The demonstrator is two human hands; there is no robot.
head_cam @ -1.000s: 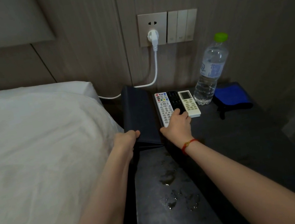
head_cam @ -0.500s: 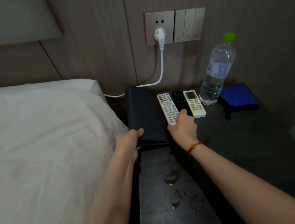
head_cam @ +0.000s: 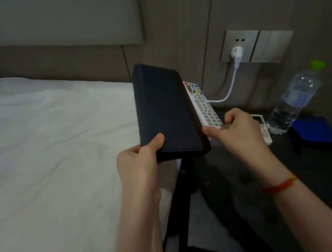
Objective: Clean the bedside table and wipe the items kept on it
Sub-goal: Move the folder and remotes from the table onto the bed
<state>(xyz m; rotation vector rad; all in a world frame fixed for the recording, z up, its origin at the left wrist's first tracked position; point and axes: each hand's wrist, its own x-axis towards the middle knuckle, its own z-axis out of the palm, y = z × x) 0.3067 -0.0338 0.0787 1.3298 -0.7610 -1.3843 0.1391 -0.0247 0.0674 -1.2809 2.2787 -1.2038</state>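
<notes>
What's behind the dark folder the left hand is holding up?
Behind the dark folder a white remote shows along its right edge, held by the right hand. The remote's left side is covered by the folder.

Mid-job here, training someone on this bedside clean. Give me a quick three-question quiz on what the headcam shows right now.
1. True or false: the left hand grips the near end of the dark folder, which is lifted off the bedside table.
2. Which item does the right hand hold?
A. the water bottle
B. the white remote with coloured buttons
C. the blue cloth
3. Fill in: the white plug sits in the wall ____.

Key
1. True
2. B
3. socket
</notes>
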